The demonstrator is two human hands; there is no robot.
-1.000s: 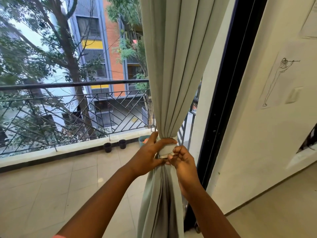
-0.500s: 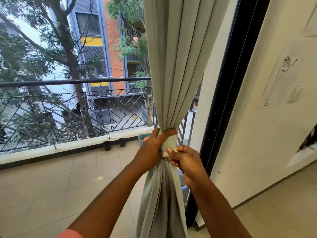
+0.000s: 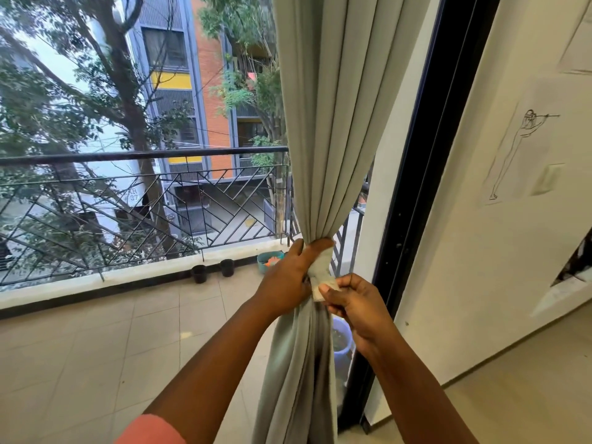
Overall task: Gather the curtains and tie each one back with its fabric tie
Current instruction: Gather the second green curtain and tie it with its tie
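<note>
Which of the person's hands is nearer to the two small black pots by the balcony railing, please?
Left. The left hand grips the gathered curtain, on the side toward the black pots. The right hand pinches the fabric tie on the curtain's far side from them.

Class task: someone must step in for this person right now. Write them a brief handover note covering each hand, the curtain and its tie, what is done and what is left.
Left hand: grips the gathered curtain at its waist, thumb over the top of the bunch.
Right hand: pinches the loose end of the fabric tie.
Curtain hangs bunched beside the black door frame; the tie sits around the bunch.
Done: curtain gathered, tie wrapped.
Left: fasten the tie end, which looks unsecured. No other curtain is in view.
</note>
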